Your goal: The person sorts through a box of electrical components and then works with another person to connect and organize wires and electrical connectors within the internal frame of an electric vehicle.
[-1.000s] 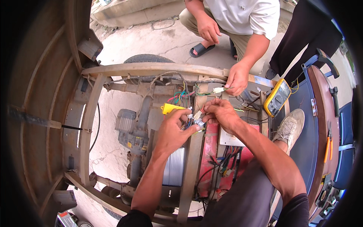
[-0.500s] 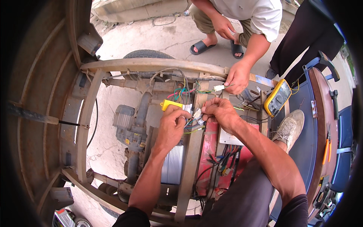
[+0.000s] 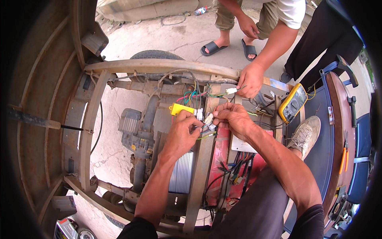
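The right hand (image 3: 234, 119) pinches the edge of a small, blocky white plastic connector (image 3: 208, 118), apparently to steady it above the brown, worn metal frame (image 3: 159, 65); the left hand (image 3: 179, 133), just beside a flat yellow plastic box (image 3: 182, 110), has its fingers drawn together, whether around anything I cannot tell; a co-worker's hand (image 3: 250, 81) holds a second white connector (image 3: 231, 91), seemingly for easy access; thin coloured wires (image 3: 191, 95) run partly hidden.

1. A worn metal frame (image 3: 171, 65) carries a finned silver box (image 3: 182, 175); coloured wires (image 3: 192, 96) cross it.
2. Orange-handled pliers (image 3: 345, 149) lie on a brown panel (image 3: 343, 113).
3. A bottle (image 3: 201, 10) lies on the concrete ground (image 3: 189, 36).
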`<state>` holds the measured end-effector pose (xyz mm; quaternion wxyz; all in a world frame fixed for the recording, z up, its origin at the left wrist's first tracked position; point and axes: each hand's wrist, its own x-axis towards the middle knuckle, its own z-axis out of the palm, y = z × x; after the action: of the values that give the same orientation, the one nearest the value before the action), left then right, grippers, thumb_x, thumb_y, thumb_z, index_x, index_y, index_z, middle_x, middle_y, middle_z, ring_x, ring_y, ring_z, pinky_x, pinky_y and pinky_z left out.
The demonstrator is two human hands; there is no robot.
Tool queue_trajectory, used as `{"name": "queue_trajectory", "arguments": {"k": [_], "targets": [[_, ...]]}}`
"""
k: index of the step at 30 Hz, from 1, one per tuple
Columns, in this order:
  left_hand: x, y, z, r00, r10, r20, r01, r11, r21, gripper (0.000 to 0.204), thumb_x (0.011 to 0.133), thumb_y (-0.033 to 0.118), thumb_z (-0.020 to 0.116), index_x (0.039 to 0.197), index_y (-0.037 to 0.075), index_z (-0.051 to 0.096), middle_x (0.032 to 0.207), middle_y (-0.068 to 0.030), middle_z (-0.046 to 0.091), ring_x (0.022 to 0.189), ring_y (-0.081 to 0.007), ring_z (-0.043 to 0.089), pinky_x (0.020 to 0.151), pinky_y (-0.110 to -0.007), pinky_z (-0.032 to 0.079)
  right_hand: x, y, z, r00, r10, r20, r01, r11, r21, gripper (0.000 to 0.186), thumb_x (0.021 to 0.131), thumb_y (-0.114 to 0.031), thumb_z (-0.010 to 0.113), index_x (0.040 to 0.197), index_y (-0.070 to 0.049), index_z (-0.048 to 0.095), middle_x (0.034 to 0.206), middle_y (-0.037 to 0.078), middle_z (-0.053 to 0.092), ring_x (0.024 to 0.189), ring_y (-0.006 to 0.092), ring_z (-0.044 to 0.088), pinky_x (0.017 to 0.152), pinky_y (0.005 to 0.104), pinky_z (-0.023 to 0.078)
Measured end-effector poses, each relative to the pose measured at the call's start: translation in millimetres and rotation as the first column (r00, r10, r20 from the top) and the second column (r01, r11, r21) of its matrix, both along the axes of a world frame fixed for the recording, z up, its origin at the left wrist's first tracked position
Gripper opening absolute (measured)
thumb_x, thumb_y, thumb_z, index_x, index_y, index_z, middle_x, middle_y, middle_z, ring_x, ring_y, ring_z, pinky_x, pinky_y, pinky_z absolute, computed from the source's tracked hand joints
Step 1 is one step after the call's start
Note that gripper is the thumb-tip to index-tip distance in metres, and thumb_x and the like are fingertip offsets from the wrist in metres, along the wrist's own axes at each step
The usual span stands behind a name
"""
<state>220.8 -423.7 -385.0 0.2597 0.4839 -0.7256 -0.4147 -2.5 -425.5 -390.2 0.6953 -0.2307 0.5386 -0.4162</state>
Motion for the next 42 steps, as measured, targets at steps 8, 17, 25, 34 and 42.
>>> {"name": "queue_trajectory", "arguments": {"k": [8, 17, 25, 34, 42], "targets": [[9, -5, -10, 0.990, 0.002, -0.144, 0.029, 0.978, 0.208, 0.014, 0.084, -0.005, 0.077, 0.095, -0.001, 0.071, 0.109, -0.0052, 0.056, 0.092, -0.0144, 0.059, 0.081, -0.028, 0.050, 3, 0, -3, 1.000, 0.006, 0.021, -0.005, 1.000, -0.014, 0.018, 0.093, -0.003, 0.075, 0.106, 0.001, 0.063, 0.092, 0.010, 0.073, 0.074, 0.0169, 0.071, 0.062, 0.0262, 0.055], [12, -8, -14, 0.987, 0.006, -0.158, 0.039, 0.960, 0.277, 0.013, 0.084, -0.005, 0.077, 0.093, -0.001, 0.069, 0.109, -0.0037, 0.055, 0.093, -0.0109, 0.058, 0.080, -0.026, 0.050, 3, 0, -4, 0.999, 0.040, 0.032, -0.040, 0.999, -0.010, 0.015, 0.095, -0.004, 0.072, 0.108, 0.000, 0.066, 0.093, 0.008, 0.073, 0.074, 0.0140, 0.071, 0.062, 0.0247, 0.055], [10, -5, -12, 0.985, 0.031, -0.170, 0.016, 0.964, 0.267, 0.010, 0.085, -0.005, 0.076, 0.091, -0.002, 0.068, 0.105, -0.0023, 0.056, 0.084, -0.0084, 0.059, 0.074, -0.023, 0.049, 4, 0, -4, 0.996, 0.052, 0.068, -0.050, 0.998, -0.032, 0.009, 0.096, -0.006, 0.070, 0.104, -0.003, 0.068, 0.092, 0.005, 0.072, 0.074, 0.0138, 0.071, 0.062, 0.0252, 0.054], [-34, -12, 12, 0.981, 0.144, -0.133, -0.153, 0.986, -0.062, 0.016, 0.088, 0.008, 0.080, 0.103, 0.003, 0.076, 0.094, -0.0023, 0.060, 0.077, -0.0102, 0.053, 0.066, -0.027, 0.044, 2, 0, -2, 0.995, 0.095, 0.029, -0.092, 0.990, -0.109, 0.005, 0.095, -0.008, 0.068, 0.100, -0.007, 0.067, 0.090, 0.003, 0.070, 0.074, 0.0129, 0.070, 0.063, 0.0266, 0.054], [-44, -14, 3, 0.974, 0.153, -0.166, -0.164, 0.985, -0.053, 0.016, 0.084, 0.003, 0.081, 0.100, 0.004, 0.077, 0.091, -0.0027, 0.061, 0.077, -0.0135, 0.054, 0.069, -0.029, 0.045, 1, 2, 22, 0.985, 0.133, -0.114, -0.142, 0.987, -0.075, 0.006, 0.093, -0.004, 0.068, 0.098, -0.003, 0.066, 0.085, 0.006, 0.070, 0.074, 0.0144, 0.071, 0.063, 0.0268, 0.054]]}}
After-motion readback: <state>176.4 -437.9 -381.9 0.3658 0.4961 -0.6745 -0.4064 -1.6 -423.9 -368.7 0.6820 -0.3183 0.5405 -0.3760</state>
